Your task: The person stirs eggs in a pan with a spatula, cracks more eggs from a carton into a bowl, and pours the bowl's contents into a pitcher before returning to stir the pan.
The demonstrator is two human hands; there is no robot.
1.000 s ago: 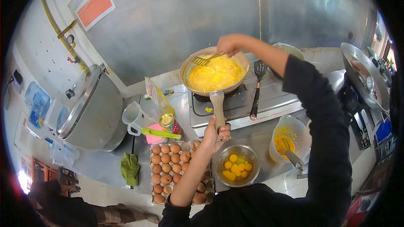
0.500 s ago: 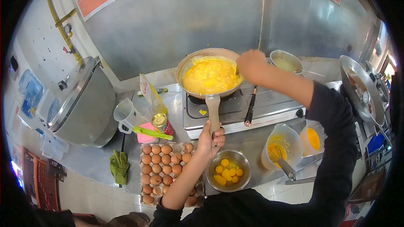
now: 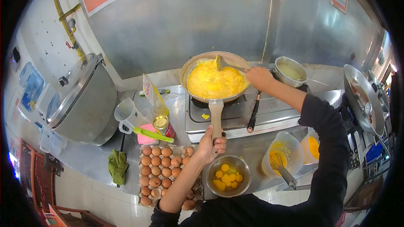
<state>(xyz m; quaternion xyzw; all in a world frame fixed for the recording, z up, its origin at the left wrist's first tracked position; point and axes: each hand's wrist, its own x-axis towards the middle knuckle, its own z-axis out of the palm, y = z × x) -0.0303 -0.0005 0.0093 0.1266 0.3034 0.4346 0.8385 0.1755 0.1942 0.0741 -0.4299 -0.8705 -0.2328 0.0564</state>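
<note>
My left hand (image 3: 209,145) is wrapped round the beige handle of a frying pan (image 3: 183,75), which sits on the gas stove (image 3: 269,115). Soft yellow scrambled eggs (image 3: 214,82) fill much of the pan. Over its right rim, my right hand (image 3: 260,78) grips a spatula (image 3: 232,64) whose blade touches the eggs near the back of the pan. Below my left hand stands a metal bowl (image 3: 209,181) of raw egg yolks. A carton of brown eggs (image 3: 167,162) lies beside it, partly covered by my left forearm.
To the right are a plastic jug (image 3: 294,155) with a whisk (image 3: 283,169), a second jug (image 3: 312,148) and a small saucepan (image 3: 290,70). A black-handled utensil (image 3: 254,113) lies on the stove. Leftward stand a can (image 3: 164,127), a measuring jug (image 3: 127,115) and a large pot (image 3: 86,105).
My right hand has moved down and slightly right, and the spatula blade now shows in the eggs near the back of the pan. My left hand keeps its hold on the handle.
</note>
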